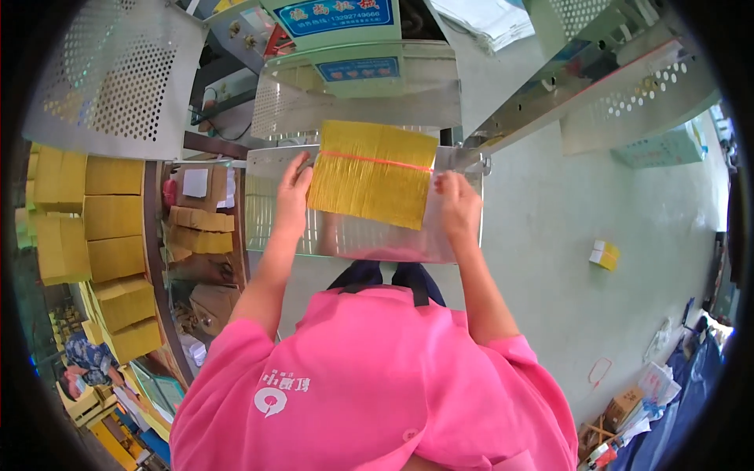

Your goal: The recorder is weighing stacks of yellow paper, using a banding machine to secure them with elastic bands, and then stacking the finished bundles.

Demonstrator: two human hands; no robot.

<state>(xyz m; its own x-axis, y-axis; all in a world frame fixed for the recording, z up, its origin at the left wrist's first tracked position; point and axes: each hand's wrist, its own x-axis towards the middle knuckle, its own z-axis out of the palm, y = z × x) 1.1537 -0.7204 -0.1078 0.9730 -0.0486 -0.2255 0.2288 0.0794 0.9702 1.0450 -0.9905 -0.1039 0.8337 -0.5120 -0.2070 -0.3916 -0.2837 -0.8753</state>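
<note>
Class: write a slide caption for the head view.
Left grip and right grip flank a red-banded yellow stack.

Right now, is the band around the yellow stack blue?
No, the band running across the yellow stack is pinkish red.

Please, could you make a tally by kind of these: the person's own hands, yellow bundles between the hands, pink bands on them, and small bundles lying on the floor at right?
Hands (left hand, right hand): 2
Yellow bundle between them: 1
Pink band across it: 1
Small bundle on the floor: 1
Total: 5
</note>
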